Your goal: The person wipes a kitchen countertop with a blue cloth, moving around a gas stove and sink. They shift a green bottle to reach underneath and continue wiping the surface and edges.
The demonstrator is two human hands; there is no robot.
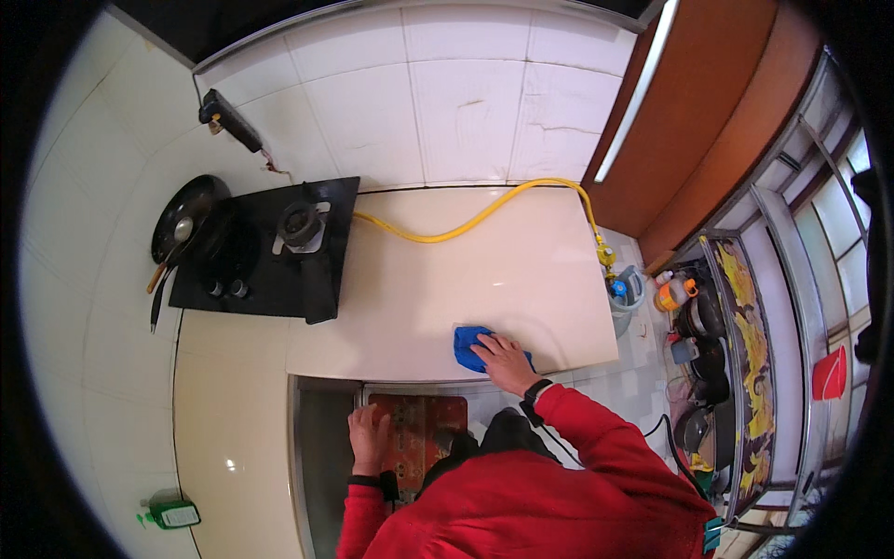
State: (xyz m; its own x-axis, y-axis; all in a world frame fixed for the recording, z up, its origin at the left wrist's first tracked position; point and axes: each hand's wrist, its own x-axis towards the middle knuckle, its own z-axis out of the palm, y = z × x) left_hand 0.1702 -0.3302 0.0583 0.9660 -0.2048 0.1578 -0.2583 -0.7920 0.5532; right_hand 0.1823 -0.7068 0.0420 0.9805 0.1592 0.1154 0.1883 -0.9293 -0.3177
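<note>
My right hand point(506, 360) presses down on a folded blue cloth point(472, 348) near the front edge of the cream countertop point(419, 293). The cloth lies flat under the fingers and shows mostly to their left. Below the counter's front edge, my left hand point(367, 434) hangs over a red patterned floor mat point(426, 433), fingers somewhat bent and holding nothing. A black gas stove point(279, 244) is on the counter to the left, and a yellow gas hose point(436, 238) runs from it across the back of the counter.
A wok point(188, 209) with a ladle leans at the stove's left. A green pump bottle point(174, 515) stands on the left counter. Beyond the counter's right end are a valve point(606, 253) on the hose, a bucket point(632, 293), and a shelf with pans point(709, 367).
</note>
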